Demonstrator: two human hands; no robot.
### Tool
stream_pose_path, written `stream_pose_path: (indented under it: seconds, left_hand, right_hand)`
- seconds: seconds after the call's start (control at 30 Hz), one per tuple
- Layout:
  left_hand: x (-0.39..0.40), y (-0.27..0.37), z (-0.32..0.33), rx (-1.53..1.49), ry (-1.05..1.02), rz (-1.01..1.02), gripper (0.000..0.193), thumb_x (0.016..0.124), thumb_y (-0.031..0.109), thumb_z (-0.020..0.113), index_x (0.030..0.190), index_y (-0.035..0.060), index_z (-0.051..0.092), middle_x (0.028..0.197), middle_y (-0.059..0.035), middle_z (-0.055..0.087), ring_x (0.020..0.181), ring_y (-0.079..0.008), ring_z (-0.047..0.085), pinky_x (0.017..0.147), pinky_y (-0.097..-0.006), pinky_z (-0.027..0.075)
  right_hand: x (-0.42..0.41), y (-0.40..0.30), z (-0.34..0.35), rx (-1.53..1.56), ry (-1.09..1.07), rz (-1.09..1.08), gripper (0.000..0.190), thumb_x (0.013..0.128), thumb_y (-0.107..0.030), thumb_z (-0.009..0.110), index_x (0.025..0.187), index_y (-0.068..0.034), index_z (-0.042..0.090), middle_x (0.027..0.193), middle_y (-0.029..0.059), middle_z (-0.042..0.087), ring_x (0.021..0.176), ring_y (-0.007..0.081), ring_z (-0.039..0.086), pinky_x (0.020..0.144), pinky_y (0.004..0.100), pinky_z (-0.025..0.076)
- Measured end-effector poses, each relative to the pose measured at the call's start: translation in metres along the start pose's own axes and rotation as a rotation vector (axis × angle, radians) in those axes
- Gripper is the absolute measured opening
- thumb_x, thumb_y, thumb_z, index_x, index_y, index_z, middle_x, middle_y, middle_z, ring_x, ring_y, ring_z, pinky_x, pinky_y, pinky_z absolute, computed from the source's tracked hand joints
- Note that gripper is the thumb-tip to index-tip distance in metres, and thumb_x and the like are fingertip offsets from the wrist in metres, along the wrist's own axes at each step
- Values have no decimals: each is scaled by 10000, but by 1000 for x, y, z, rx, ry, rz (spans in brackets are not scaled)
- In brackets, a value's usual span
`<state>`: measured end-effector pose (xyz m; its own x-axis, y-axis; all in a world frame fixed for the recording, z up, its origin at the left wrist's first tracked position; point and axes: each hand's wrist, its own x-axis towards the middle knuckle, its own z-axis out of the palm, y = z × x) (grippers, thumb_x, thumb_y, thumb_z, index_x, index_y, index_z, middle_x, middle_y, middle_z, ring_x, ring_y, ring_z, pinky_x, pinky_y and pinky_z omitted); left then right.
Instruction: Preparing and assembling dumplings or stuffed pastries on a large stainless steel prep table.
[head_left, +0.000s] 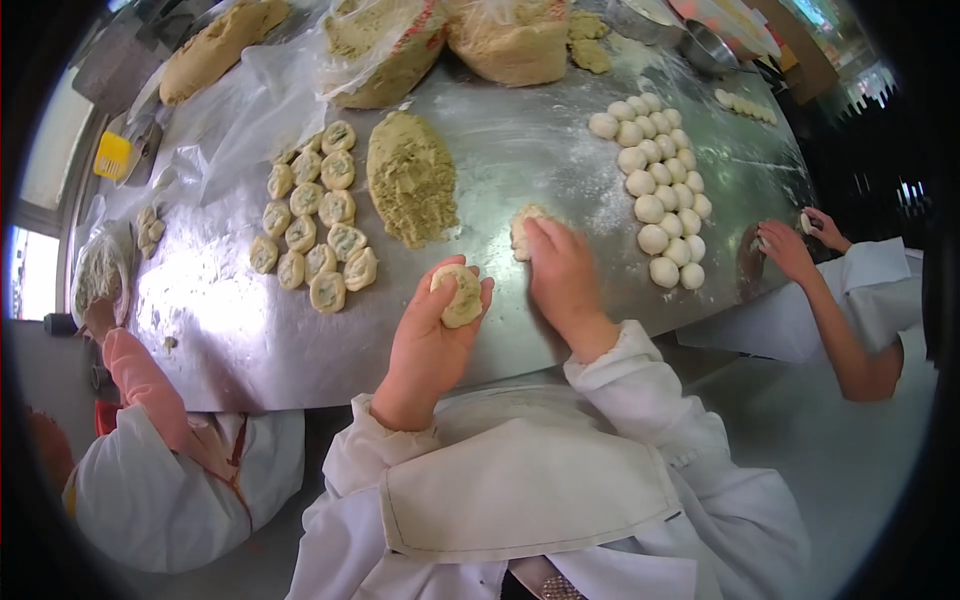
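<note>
My left hand (435, 337) holds a round piece of dough with filling (460, 296), the thumb resting on it, just above the front edge of the steel table (510, 330). To the right, my right hand (562, 270) has its fingers on a small pale dough lump (525, 231) lying on the table. Beyond my left hand is a crumbly greenish-yellow mound of filling (412, 180). Left of the mound lie rows of filled dough pieces (306, 199) with greenish centres. Smooth white dough balls (649, 208) sit in a cluster right of my right hand, on floured metal.
Bagged masses of dough or filling (510, 52) stand at the back, beside a long dough loaf (217, 52). A metal bowl (707, 49) is at the back right. A co-worker's hand (784, 247) handles dough at right; another's sleeve (146, 379) reaches a plastic bag (103, 262) at left.
</note>
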<state>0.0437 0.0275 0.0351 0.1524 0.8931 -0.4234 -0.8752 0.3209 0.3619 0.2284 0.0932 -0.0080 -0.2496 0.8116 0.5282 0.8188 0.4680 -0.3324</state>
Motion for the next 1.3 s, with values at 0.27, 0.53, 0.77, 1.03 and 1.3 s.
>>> stream_pose_path:
  seconds: [0.27, 0.53, 0.77, 1.03, 1.3]
  left_hand:
    - [-9, 0, 5, 204, 53, -22, 313, 973, 50, 496, 1280, 31, 442, 1188, -141, 515, 1082, -279, 561, 956, -326, 493]
    - [-1, -5, 15, -10, -112, -100, 308, 1017, 179, 446, 1293, 43, 446, 1147, -94, 537, 1121, -232, 548, 943, -299, 477]
    - [5, -10, -17, 101, -358, -113, 311, 1026, 171, 395, 1305, 41, 440, 1196, -74, 543, 1132, -181, 537, 881, -252, 468]
    - [4, -15, 5, 608, -297, 144, 346, 1024, 155, 338, 1346, 40, 391, 1330, -124, 480, 1231, -232, 496, 1054, -347, 418]
    - [14, -18, 0, 224, -270, 80, 387, 1039, 150, 316, 1397, 19, 374, 1356, -134, 480, 1240, -250, 497, 1036, -366, 430]
  right_hand:
    - [2, 5, -28, 397, -28, 303, 278, 836, -77, 636, 1111, -33, 632, 1035, 137, 660, 980, 316, 622, 874, 422, 480]
    - [7, -38, -52, 469, -181, -133, 789, 781, -489, 710, 1368, -35, 440, 1322, 146, 527, 1254, 381, 462, 1045, 500, 335]
    - [6, -55, -30, 357, -131, -250, 662, 877, -537, 573, 1316, -57, 454, 1340, 131, 521, 1297, 385, 436, 1071, 531, 266]
    - [5, -71, -16, 676, -11, -37, 214, 960, -262, 551, 1086, -91, 579, 1186, 128, 619, 1245, 394, 495, 1029, 522, 353]
    - [14, -84, -17, 548, 168, -26, 137, 941, -138, 553, 1052, -68, 593, 1106, 161, 649, 1115, 363, 592, 1023, 483, 410]
